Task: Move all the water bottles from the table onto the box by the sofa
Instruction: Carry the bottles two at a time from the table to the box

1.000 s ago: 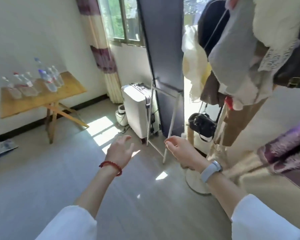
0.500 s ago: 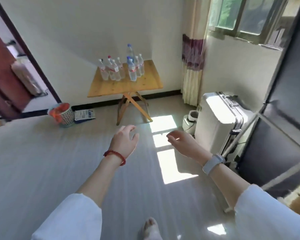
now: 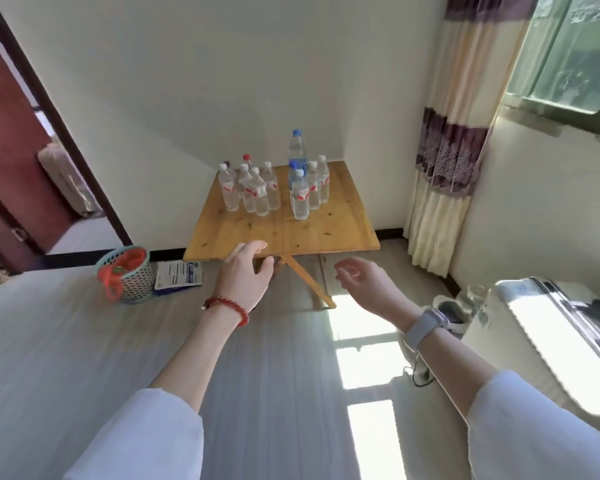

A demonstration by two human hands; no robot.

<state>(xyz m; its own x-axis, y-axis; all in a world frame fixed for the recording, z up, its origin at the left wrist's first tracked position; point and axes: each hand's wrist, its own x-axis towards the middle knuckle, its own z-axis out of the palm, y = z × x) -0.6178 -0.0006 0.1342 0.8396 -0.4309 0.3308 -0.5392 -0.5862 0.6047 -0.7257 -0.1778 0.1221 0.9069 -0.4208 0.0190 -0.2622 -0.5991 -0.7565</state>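
white walls now fill the view, nearer than half a second ago. left grip point(image 3: 245, 275) and right grip point(image 3: 362, 282) hang open, empty, before the bench point(image 3: 326, 230); bottles point(image 3: 274, 187) stand clustered on it.

A wooden folding table point(image 3: 326, 230) carries a cluster of upright water bottles point(image 3: 271, 188).

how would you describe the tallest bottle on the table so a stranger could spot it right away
Find the small yellow wooden folding table against the white wall, left of the purple-banded curtain. Clear plastic water bottles stand clustered at its back, and the tall blue-capped bottle stands at the rear of the right-hand group. It rises well above every other bottle.
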